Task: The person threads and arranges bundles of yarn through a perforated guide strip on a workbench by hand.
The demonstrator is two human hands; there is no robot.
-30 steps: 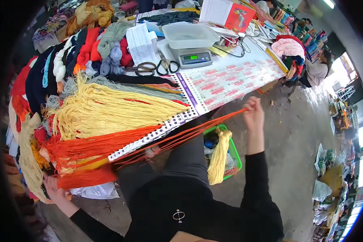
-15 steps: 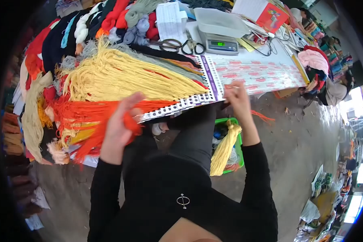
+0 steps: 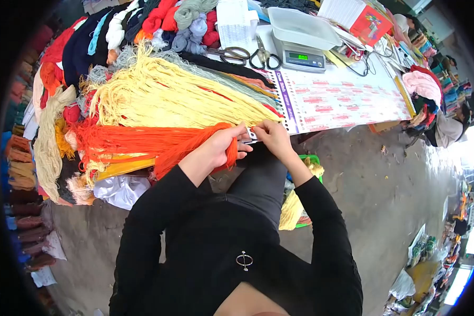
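Observation:
A hank of orange yarn (image 3: 158, 142) runs across the table's front edge and loops over my left hand (image 3: 221, 148), whose fingers are closed around part of it. My right hand (image 3: 274, 138) is pinched close beside the left fingertips, at the white punched card (image 3: 252, 135); what lies between its fingers is too small to make out. Long yellow yarn (image 3: 168, 95) spreads behind the orange, its strands converging on the card's row of holes. A purple-striped card strip (image 3: 286, 102) lies right of the yarn ends.
Scissors (image 3: 265, 59) and a digital scale (image 3: 303, 60) with a clear tray (image 3: 304, 30) stand at the back. A printed sheet (image 3: 347, 100) covers the right side. Below, a green basket (image 3: 312, 159) holds yellow yarn. Coloured yarn hanks (image 3: 79, 47) crowd the left.
My left hand has moved right and up to the card with the orange yarn. My right hand has moved left, so both hands now meet at the card's edge.

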